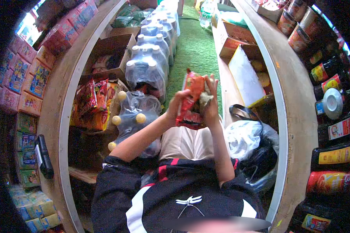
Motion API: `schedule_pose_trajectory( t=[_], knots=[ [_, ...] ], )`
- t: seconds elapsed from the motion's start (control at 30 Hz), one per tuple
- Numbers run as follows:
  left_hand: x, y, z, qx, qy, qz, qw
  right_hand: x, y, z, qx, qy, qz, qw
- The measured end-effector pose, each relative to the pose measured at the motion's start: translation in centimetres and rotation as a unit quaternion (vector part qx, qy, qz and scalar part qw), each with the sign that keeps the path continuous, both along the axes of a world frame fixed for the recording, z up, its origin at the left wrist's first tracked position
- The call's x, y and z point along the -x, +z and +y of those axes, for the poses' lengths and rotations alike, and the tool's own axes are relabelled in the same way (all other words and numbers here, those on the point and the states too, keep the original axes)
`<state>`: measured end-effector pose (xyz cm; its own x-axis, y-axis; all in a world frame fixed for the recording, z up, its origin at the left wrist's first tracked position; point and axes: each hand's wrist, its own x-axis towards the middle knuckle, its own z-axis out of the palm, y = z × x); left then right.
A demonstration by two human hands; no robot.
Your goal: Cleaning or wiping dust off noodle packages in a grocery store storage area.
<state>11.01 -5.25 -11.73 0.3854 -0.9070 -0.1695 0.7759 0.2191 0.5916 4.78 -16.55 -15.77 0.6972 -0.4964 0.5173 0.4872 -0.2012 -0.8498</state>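
A red printed packet (189, 100) is held upright in front of my lap. My left hand (176, 103) grips its left edge, thumb across the front. At its right side is my right hand (212, 96), with a crumpled greyish cloth (205, 100) between palm and packet; its upper fingers point up and are partly blurred. Part of the packet's front is in shadow. Left of my left hand stand plastic-wrapped bottles with yellow caps (140, 118). Similar red and yellow packets (94, 99) lie heaped in a carton farther left.
Shrink-wrapped bottles with white caps (145, 58) line the left of the green floor mat (192, 43). Wooden shelf edges (300, 122) curve along both sides. To the right are a white plastic bag (242, 139), a white board (245, 78) and cartons (236, 33). Jars and bottles (335, 157) fill the right shelf.
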Motion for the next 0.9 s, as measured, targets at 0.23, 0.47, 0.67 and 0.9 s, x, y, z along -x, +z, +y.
schedule_pose_trajectory(
  t=[0.23, 0.47, 0.67, 0.9],
  knots=[
    [-2.2, -7.6, 1.4, -0.033, 0.177, -0.084, 0.980, 2.0, 3.2, 5.9, 0.330, -0.043, 0.114, 0.936],
    [-1.7, -6.6, 0.9, -0.004, -0.105, 0.001, 0.995, 0.0, 2.1, -0.2, 0.022, -0.081, 0.057, 0.995],
    [-2.0, -1.9, 0.9, 0.010, -0.153, 0.083, 0.985, 2.9, -0.3, -4.7, -0.524, 0.204, -0.057, 0.825],
    [-2.1, -0.2, 0.3, -0.024, 0.028, -0.335, 0.941, 5.0, 1.2, -5.7, -0.545, 0.238, -0.278, 0.754]
  ],
)
